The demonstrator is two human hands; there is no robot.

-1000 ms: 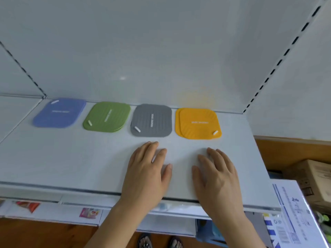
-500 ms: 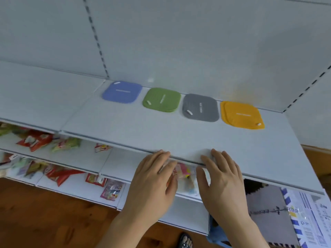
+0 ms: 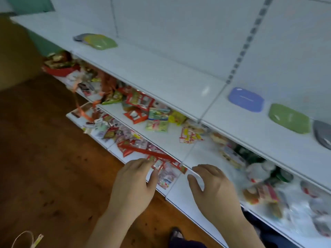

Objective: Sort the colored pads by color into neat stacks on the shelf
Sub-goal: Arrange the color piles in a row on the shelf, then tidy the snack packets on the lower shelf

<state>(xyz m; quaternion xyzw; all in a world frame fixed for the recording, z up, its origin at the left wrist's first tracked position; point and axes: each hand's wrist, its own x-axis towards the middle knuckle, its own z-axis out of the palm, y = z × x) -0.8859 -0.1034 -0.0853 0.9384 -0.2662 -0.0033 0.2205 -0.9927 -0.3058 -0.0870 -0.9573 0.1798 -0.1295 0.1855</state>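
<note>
On the white upper shelf (image 3: 161, 72), at the right, lie a blue pad stack (image 3: 246, 99), a green pad stack (image 3: 289, 118) and, cut off by the frame edge, a grey pad stack (image 3: 323, 135). Far down the same shelf at the upper left sits a mixed pile of pads (image 3: 96, 41), green on top with yellow and grey showing beneath. My left hand (image 3: 133, 183) and my right hand (image 3: 214, 190) hang empty with fingers apart, below the upper shelf and over the front edge of the lowest shelf.
Two lower shelves hold scattered snack packets (image 3: 136, 108) and bagged goods (image 3: 265, 187). A wooden floor (image 3: 44, 167) fills the left. A brown box (image 3: 16, 51) stands at the far left. The white back panel rises behind the upper shelf.
The view has swung left and down. Both hands have come off the upper shelf and dropped to the lower shelves. The orange stack has left the frame and a mixed pile has come into view.
</note>
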